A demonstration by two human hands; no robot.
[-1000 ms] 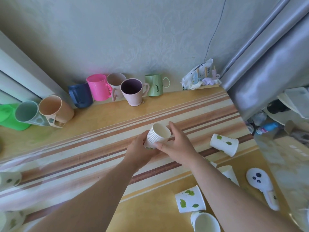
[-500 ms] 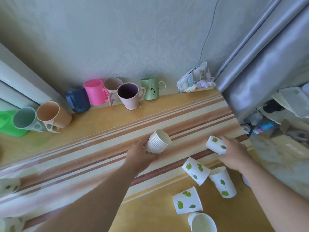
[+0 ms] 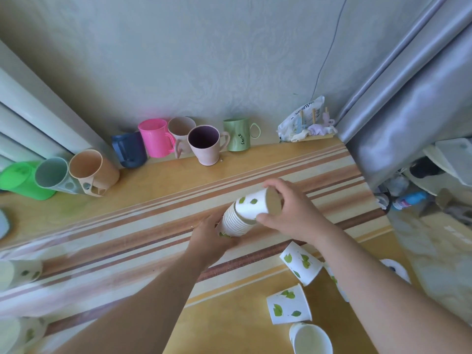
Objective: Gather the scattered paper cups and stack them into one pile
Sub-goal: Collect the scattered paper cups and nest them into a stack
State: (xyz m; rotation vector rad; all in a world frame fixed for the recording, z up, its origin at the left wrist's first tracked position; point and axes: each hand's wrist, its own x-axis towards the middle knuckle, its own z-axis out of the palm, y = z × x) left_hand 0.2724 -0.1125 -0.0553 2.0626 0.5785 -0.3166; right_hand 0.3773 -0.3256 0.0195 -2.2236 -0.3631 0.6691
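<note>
My left hand [image 3: 210,238] grips the base of a tilted stack of white paper cups [image 3: 233,222] above the striped table [image 3: 102,251]. My right hand [image 3: 293,213] holds a leaf-printed paper cup [image 3: 252,204] bottom outward, its mouth over the top of the stack. Loose leaf-printed cups lie near the front right: one on its side [image 3: 300,263], one upside down [image 3: 288,307], one with its mouth showing [image 3: 310,338], and another [image 3: 334,279] partly hidden by my right forearm. Two more cups lie at the left edge, one [image 3: 20,273] above the other [image 3: 23,333].
Plastic mugs line the wall: green [image 3: 23,180], grey-blue [image 3: 55,178], tan [image 3: 93,172], navy [image 3: 129,149], pink [image 3: 157,137], beige [image 3: 208,145], light green [image 3: 237,135]. A bag on a small rack [image 3: 304,121] sits at the back right. A grey curtain [image 3: 408,98] hangs on the right.
My right hand picked up a cup from the right side of the table and brought it left to the top of the stack held by my left hand.
</note>
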